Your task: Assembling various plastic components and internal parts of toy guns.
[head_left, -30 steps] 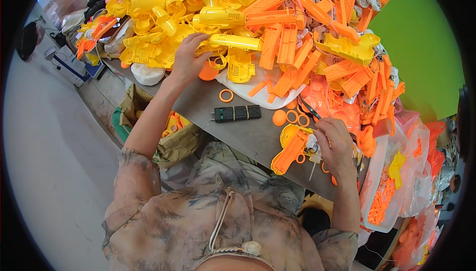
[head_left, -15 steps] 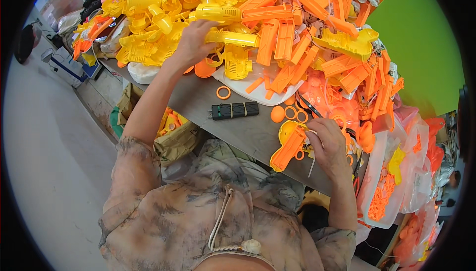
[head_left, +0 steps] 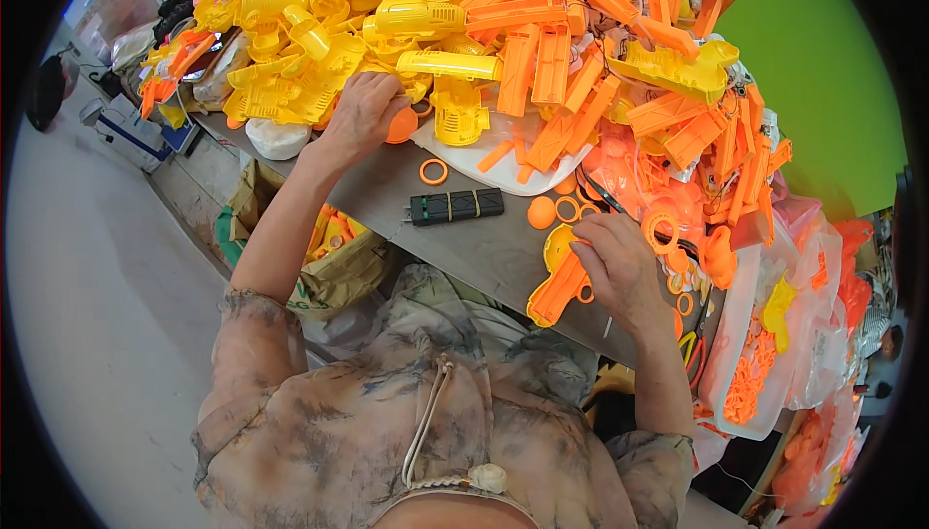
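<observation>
My left hand (head_left: 365, 115) is at the front edge of a heap of yellow plastic shells (head_left: 290, 84), its fingers curled down and bunched. What they pinch, if anything, is hidden. Just beside its fingertips lies an orange disc (head_left: 402, 125). My right hand (head_left: 619, 266) is closed over the upper side of a yellow shell half (head_left: 558, 244) near the table's front edge. An orange oblong housing (head_left: 558, 291) lies in that shell. Between the hands rest a black oblong block with pale bands (head_left: 457, 207) and an orange ring (head_left: 434, 172).
Orange oblong housings (head_left: 552, 64) with wires are piled at the back right. Orange rings and a ball (head_left: 541, 212) sit left of my right hand. A clear bin (head_left: 724, 374) of small orange parts stands right; a paper bag (head_left: 334, 282) sits below the table's left edge.
My left hand has drawn back toward me from the yellow heap, its fingers now curled. My right hand has shifted slightly left and up over the yellow shell half.
</observation>
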`<state>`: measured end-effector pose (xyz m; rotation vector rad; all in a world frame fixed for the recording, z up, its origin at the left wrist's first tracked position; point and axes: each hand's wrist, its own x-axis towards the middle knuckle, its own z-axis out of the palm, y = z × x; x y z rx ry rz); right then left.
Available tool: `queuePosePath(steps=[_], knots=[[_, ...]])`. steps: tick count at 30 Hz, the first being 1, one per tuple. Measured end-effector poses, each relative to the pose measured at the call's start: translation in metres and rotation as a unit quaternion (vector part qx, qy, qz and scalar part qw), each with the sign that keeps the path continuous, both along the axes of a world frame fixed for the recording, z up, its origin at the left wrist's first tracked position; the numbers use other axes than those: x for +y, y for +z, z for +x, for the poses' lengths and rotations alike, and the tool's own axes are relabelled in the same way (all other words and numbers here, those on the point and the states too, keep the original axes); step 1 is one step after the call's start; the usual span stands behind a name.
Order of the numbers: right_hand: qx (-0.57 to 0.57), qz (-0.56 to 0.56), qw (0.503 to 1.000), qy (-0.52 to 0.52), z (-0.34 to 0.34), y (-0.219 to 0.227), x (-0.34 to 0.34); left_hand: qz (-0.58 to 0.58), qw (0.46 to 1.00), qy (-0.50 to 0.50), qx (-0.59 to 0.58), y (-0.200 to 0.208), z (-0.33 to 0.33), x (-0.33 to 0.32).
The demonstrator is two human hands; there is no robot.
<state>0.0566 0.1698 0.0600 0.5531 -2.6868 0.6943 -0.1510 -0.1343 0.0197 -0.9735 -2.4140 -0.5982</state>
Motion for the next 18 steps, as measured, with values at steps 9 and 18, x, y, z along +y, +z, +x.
queuePosePath(steps=[9, 18], knots=[[-0.005, 0.004, 1.000, -0.002, 0.003, -0.004, -0.001, 0.136, 0.984, -0.106, -0.044, -0.004, 0.010, -0.021], [-0.016, 0.001, 1.000, 0.023, 0.000, -0.009, -0.008, 0.526, 0.802, -0.122, -0.255, -0.003, -0.005, -0.040]])
